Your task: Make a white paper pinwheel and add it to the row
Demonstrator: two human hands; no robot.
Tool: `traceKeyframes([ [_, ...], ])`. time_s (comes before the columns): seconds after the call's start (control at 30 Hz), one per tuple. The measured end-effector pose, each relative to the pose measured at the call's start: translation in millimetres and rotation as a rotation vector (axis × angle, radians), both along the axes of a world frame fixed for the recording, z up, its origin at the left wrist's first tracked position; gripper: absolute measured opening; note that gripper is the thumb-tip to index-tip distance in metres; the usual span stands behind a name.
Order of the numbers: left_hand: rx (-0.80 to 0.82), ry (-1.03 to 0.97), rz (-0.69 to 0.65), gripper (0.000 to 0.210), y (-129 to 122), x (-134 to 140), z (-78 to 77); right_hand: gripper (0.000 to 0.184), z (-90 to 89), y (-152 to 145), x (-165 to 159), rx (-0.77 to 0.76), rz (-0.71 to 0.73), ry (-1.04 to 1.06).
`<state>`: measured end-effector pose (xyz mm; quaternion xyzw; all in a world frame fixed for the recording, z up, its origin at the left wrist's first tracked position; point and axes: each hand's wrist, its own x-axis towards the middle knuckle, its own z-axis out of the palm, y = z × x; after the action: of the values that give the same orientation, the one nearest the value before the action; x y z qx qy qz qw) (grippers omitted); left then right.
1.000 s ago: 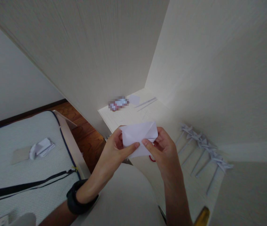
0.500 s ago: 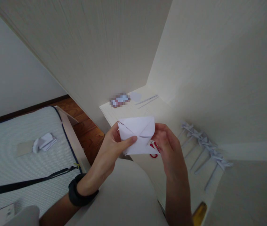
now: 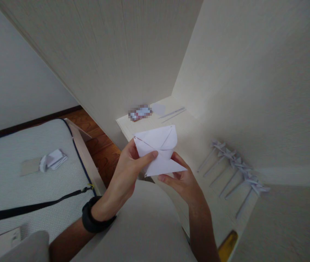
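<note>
1. While the left hand [image 3: 129, 163] pinches a white, partly folded paper sheet [image 3: 156, 140] between thumb and fingers, the right hand [image 3: 180, 180] sits half curled at its lower right corner, fingers partly behind it; whether that hand grips cannot be told.
2. As far as shows, the sheet is slit or creased along diagonals and its upper right corner looks curved over — a piece of work seemingly begun, not finished. One pointed flap at the lower right juts out loose, and no stick is visible on the sheet.
3. Several white paper pinwheels on pale sticks [image 3: 238, 163] lie in a row to the right, apparently complete.
4. Beneath, a pale wood-grain desktop [image 3: 190, 134] bears thin grey-white rods [image 3: 172, 112], a small white paper piece [image 3: 159, 109] and a blurred-out item [image 3: 140, 112].
5. Around stand pale upright panels [image 3: 102, 54]; to the left — a white textured mattress with dark piping [image 3: 48, 138], with a black strap [image 3: 34, 209] on it, and reddish-brown wooden flooring [image 3: 100, 153].
</note>
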<state>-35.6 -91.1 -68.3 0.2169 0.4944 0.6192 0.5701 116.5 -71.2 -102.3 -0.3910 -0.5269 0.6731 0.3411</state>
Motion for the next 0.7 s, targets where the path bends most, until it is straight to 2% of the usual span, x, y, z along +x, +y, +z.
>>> traceKeyframes([
  [0.17, -0.004, 0.004, 0.010, 0.041, 1.4, 0.4, 0.6, 0.040, -10.6, -6.3, -18.1, 0.059, -0.116, 0.033],
  [0.33, -0.024, 0.008, 0.015, 0.041, 0.5, 0.2, 2.3, 0.050, -19.8, -6.5, -24.1, 0.165, -0.170, 0.061],
  [0.43, -0.027, -0.001, 0.019, 0.042, -0.3, 0.5, 3.2, 0.050, -20.7, -5.3, -24.3, 0.241, -0.175, 0.018],
  [0.6, -0.035, 0.013, 0.035, 0.040, -0.6, 1.1, 2.7, 0.042, -17.9, -4.5, -25.5, 0.363, -0.266, -0.037],
  [0.7, -0.031, 0.031, 0.047, 0.039, -1.0, 0.9, 1.4, 0.048, -15.6, -5.5, -28.5, 0.381, -0.301, -0.080],
])
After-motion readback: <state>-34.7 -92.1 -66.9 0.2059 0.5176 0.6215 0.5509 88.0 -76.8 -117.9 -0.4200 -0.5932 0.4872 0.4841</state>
